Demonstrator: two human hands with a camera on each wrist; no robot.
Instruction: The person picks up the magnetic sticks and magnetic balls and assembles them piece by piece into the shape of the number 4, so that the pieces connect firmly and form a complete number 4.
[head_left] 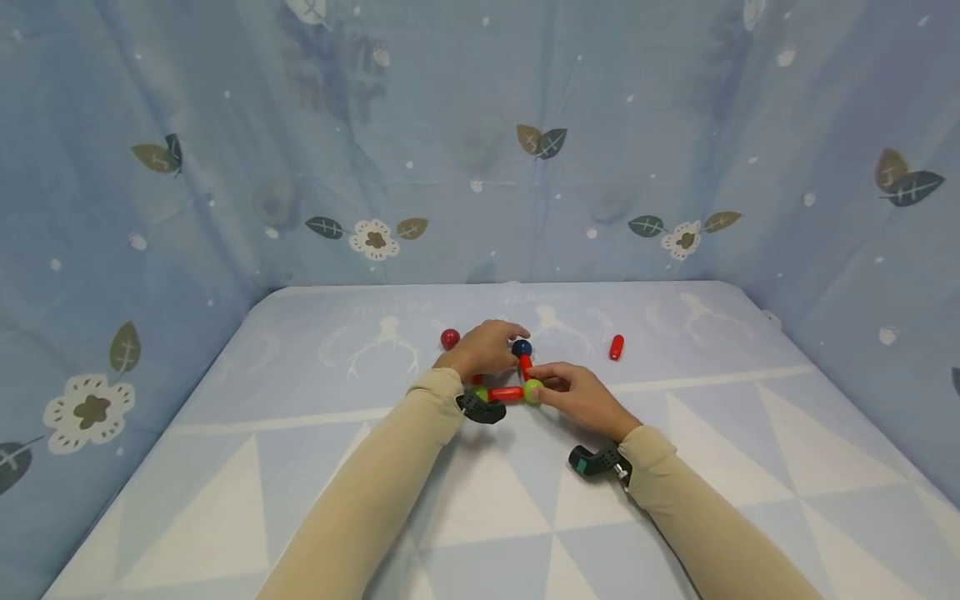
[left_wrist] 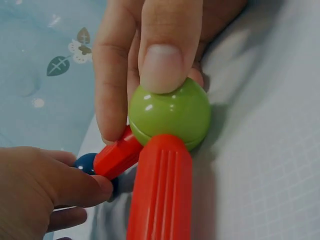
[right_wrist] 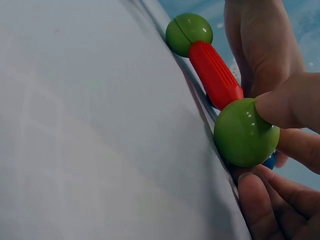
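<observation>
My left hand (head_left: pixel 487 346) pinches a dark blue ball (head_left: pixel 522 348) at the far end of a red ribbed rod (left_wrist: pixel 120 152). The rod's other end joins a glossy green ball (left_wrist: pixel 170 114). My right hand (head_left: pixel 579 402) grips that green ball, its thumb on top and its fingers around the far side. From the same ball a second red rod (head_left: pixel 506 393) runs left to another green ball (right_wrist: pixel 189 35), partly hidden by my left wrist in the head view. A bit of red (head_left: pixel 477 379) shows beside that ball; the rest is hidden.
A red ball (head_left: pixel 450 338) lies on the cloth-covered table (head_left: pixel 225 500) just left of my left hand. One loose red rod (head_left: pixel 617 347) lies farther back on the right. Blue patterned cloth (head_left: pixel 480 150) hangs behind and at both sides.
</observation>
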